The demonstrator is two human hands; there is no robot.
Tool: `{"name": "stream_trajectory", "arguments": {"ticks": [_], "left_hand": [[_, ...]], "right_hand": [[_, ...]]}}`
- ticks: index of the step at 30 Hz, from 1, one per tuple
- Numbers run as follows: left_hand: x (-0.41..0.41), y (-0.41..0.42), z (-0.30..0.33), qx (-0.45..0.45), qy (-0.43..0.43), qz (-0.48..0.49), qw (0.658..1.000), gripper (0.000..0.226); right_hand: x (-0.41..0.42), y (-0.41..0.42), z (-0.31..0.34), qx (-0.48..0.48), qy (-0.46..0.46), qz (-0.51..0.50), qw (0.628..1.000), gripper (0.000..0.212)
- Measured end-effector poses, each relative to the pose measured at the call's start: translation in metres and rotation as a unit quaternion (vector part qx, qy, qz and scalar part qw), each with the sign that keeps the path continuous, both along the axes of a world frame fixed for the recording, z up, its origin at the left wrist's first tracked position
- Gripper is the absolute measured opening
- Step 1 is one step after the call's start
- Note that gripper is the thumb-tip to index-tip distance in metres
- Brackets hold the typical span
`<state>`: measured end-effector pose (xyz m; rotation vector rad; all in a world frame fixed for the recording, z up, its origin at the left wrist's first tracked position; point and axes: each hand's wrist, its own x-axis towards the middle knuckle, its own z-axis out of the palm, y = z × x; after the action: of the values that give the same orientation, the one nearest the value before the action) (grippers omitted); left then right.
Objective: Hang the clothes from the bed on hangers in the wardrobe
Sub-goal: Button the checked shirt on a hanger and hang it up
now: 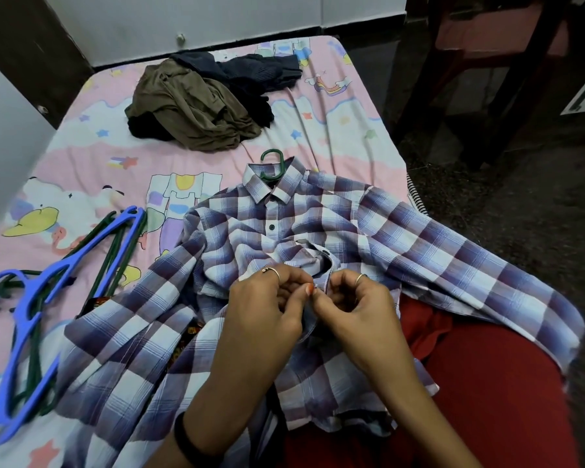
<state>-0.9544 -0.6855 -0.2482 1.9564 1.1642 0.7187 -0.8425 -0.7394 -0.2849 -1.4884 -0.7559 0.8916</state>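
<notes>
Pinching plaid shirt (318, 231) placket, left hand (267, 298), right hand (352, 298) (both grips closed on fabric), green hanger (272, 165) inside

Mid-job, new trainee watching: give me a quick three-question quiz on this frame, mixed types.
1. True or false: the plaid shirt already has a green hanger through its collar.
2. Multiple choice: where do the spare hangers lie? A) on the floor B) on the bed sheet, left of the shirt C) on the clothes pile
3. Fill in: the left hand and right hand both pinch the shirt's ____.

Key: 1 true; 2 B; 3 front placket, at a button.
</notes>
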Motion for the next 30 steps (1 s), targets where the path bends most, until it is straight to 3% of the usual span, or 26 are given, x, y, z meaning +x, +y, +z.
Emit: {"name": "stream_trajectory", "arguments": {"ticks": [5, 12, 20, 30], "left_hand": [[-0.001, 0.003, -0.007, -0.072, -0.033, 0.036, 0.996, 0.009], [-0.001, -0.001, -0.01, -0.066, -0.023, 0.042, 0.997, 0.014], [-0.002, -0.004, -0.011, -0.116, -0.077, 0.047, 0.989, 0.021], [0.0, 0.001, -0.018, -0.114, -0.098, 0.067, 0.986, 0.015]], "right_hand": [[-0.002, 0.0, 0.0, -0.009, 0.042, 0.002, 0.999, 0.023], [-0.003, -0.003, -0.002, -0.032, 0.135, 0.0, 0.99, 0.01], [-0.001, -0.008, 0.005, -0.007, 0.195, -0.015, 0.981, 0.002], [-0.003, -0.005, 0.009, -0.005, 0.214, -0.026, 0.976, 0.024]]}}
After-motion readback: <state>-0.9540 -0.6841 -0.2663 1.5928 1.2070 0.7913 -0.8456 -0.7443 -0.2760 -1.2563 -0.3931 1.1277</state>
